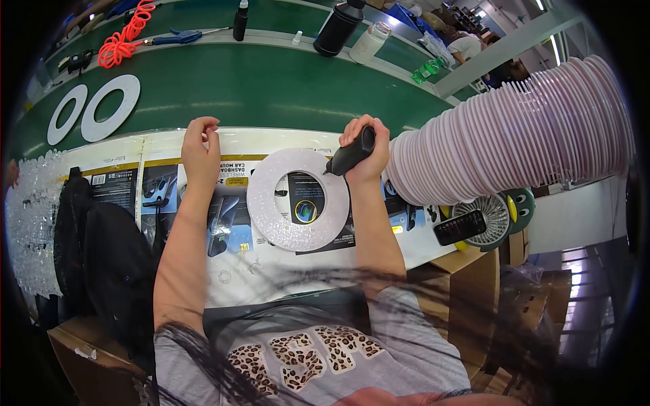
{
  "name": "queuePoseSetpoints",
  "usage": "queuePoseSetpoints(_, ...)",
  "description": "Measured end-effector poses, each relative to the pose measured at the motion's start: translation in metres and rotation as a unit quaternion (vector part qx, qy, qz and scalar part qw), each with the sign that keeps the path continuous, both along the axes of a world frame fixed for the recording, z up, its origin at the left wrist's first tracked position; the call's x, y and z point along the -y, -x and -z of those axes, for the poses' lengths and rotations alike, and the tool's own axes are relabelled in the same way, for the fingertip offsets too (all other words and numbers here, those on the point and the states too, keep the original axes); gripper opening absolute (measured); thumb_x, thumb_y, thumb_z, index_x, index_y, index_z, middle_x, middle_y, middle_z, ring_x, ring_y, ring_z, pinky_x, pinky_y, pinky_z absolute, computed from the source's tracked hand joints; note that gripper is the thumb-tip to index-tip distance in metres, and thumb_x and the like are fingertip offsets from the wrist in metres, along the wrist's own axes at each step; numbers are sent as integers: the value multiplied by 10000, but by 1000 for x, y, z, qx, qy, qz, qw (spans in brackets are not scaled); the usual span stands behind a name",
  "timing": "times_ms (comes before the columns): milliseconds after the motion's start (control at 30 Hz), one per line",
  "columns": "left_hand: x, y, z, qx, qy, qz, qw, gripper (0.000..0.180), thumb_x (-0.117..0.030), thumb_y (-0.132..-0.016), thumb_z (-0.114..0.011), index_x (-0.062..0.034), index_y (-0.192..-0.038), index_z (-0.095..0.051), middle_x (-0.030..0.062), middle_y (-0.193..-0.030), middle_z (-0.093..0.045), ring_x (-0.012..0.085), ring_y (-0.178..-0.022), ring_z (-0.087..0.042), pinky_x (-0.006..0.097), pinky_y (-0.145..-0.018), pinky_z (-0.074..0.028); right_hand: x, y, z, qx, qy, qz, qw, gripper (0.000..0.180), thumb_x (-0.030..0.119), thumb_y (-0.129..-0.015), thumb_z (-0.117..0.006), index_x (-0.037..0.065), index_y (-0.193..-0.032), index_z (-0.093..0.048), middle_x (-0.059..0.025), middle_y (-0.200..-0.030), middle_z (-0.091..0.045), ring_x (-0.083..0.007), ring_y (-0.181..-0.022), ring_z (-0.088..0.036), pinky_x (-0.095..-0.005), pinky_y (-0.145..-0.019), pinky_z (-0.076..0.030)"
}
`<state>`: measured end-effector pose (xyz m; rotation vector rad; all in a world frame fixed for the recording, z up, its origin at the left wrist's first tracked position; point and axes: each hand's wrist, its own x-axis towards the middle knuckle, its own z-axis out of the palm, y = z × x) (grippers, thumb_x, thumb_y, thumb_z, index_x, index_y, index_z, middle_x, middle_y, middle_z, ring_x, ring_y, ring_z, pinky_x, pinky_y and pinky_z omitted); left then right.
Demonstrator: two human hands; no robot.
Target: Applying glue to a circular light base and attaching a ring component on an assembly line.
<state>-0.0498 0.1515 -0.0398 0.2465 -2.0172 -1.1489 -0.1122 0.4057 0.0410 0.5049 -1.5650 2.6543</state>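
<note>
A white speckled flat ring (298, 233) lies in front of me on a printed cardboard sheet (271, 281). My right hand (369, 145) is wrapped round a black squeeze bottle (352, 150), tilted so its narrow tip points down at the ring's right side. Whether the tip touches the surface I cannot tell. To the upper left of the ring, my left hand (202, 145) is raised with its fingers loosely bent and apart from the thumb. Nothing shows in it. Through the ring's hole the dark print of the cardboard is visible.
A long stack of rings (501, 132) leans at the right. Two white rings (112, 108) lie on the green work surface (244, 88). Behind are an orange coiled hose (122, 51), a blue air gun (179, 37) and a black bottle (338, 27). A phone (460, 227) rests against a fan (487, 220).
</note>
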Motion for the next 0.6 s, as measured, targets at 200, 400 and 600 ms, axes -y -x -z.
queuePoseSetpoints(200, 1, -1, 0, 4, -1, 3, 1000, 152, -26, -883, -469, -32, -967, -596, 72, -889, -626, 173, -815, -611, 277, -690, -473, 0, -4, -5, -2, 20, 21, 1000, 370, 312, -923, -374, 58, -659, -419, -63, -597, -413, -154, -589, -422, -283, -584, -377)
queuePoseSetpoints(400, -1, 2, 1, -5, 4, 9, 1000, 151, -26, -883, -469, -33, -965, -595, 72, -884, -623, 171, -809, -606, 274, -682, -470, -15, -13, -13, -16, 33, 19, 999, 352, 301, -923, -370, 58, -674, -415, -64, -609, -416, -157, -605, -424, -289, -597, -379)
queuePoseSetpoints(600, 0, -1, 2, -11, 1, 12, 1000, 150, -23, -887, -467, -34, -966, -594, 67, -894, -622, 166, -817, -604, 272, -691, -467, -18, -15, -6, -2, 16, -11, 1000, 367, 307, -927, -362, 59, -661, -412, -60, -592, -407, -154, -586, -419, -283, -588, -376)
